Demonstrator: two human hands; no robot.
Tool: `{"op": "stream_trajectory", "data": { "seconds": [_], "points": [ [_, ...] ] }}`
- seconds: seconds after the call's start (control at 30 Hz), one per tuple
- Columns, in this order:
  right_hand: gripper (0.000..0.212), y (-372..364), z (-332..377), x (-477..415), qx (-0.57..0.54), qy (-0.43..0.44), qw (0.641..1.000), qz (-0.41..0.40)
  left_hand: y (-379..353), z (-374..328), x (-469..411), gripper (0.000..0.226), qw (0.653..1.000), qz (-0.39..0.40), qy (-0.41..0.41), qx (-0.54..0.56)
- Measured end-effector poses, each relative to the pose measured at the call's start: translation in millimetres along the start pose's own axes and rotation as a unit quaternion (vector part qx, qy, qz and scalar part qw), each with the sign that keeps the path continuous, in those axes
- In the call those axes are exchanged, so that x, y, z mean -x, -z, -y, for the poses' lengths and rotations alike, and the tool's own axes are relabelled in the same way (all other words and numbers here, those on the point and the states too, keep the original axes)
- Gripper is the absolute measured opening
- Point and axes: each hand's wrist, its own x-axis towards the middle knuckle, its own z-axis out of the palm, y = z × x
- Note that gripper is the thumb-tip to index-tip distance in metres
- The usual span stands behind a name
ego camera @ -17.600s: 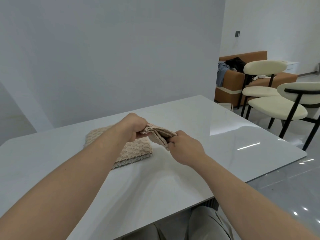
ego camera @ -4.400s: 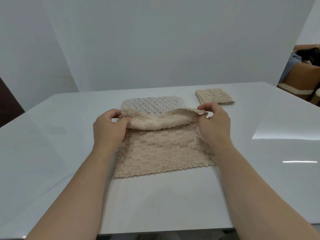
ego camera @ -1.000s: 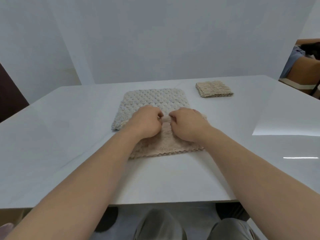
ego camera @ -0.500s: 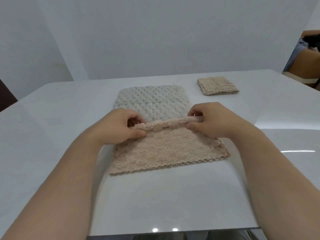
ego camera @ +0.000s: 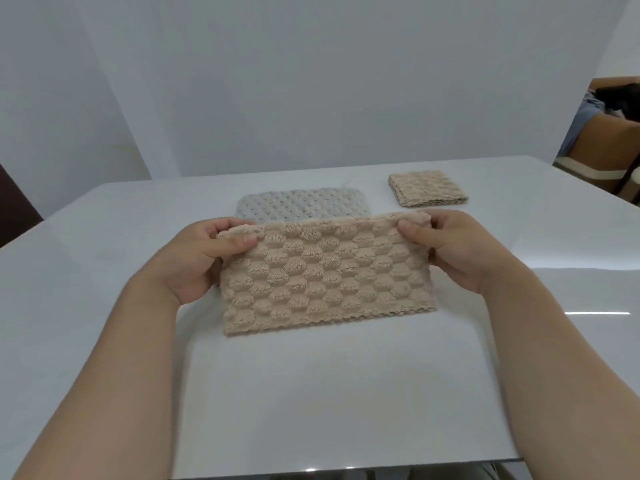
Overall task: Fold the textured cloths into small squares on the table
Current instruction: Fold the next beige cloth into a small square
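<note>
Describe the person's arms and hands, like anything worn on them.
The left hand and right hand are bare, with no gloves. The left forearm and right forearm are bare as far as the frame shows: no sleeves, watch or bracelet in view. No rings on the fingers that show. The visible thumbnails are short and unpainted.

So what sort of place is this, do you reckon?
Probably a home dining area: a cloth being folded on a glossy white table, bare walls, and a brown sofa piled with clothes at the right edge.
</note>
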Motion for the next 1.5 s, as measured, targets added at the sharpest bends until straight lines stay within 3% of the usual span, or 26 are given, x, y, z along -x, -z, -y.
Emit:
{"op": "stream_trajectory", "data": {
  "seconds": [0.13, 0.27, 0.37, 0.43, 0.53, 0.63, 0.87, 1.03, 1.2, 1.5],
  "points": [
    [0.017, -11.0, -0.7, -4.8, -0.057, 0.052, 0.993, -0.088, -4.5, 2.0, -3.3, 0.055, 0.997, -0.021, -0.010, 0.077],
    [0.016, -22.2, -4.3, -6.8, 0.164, 0.161, 0.950, -0.211, -17.8, 3.9, -8.2, 0.035, 0.989, -0.081, -0.034, 0.123],
    [0.013, -25.4, -2.7, -6.1, 0.195, 0.190, 0.928, -0.256, -24.6, 3.2, -10.1, 0.017, 0.978, -0.136, -0.047, 0.151],
    [0.025, -27.0, -2.5, -7.9, 0.156, 0.178, 0.931, -0.276, -31.3, 3.0, -10.4, 0.005, 0.969, -0.179, -0.061, 0.159],
    [0.038, -27.6, -1.4, -8.2, 0.005, 0.109, 0.959, -0.262, -35.0, 5.9, -14.8, 0.016, 0.957, -0.243, -0.116, 0.104],
    [0.033, -28.4, -0.4, -7.0, -0.107, 0.055, 0.967, -0.223, -35.2, 9.1, -17.6, 0.012, 0.938, -0.306, -0.162, 0.017],
    [0.026, -58.8, 11.3, 5.8, -0.116, 0.138, 0.941, -0.287, -64.4, 5.9, -4.1, 0.020, 0.882, -0.400, -0.242, -0.053],
    [0.009, -98.6, 15.9, 29.1, -0.024, 0.223, 0.943, -0.246, -101.0, 3.4, 12.7, 0.014, 0.872, -0.384, -0.282, -0.111],
    [0.017, -119.8, 7.4, 37.7, 0.039, 0.269, 0.945, -0.181, -112.9, 7.5, 18.2, 0.010, 0.886, -0.334, -0.290, -0.137],
    [0.030, -121.0, 0.7, 36.0, 0.122, 0.318, 0.924, -0.174, -122.3, 4.5, 26.2, 0.005, 0.903, -0.282, -0.300, -0.124]
  ]
}}
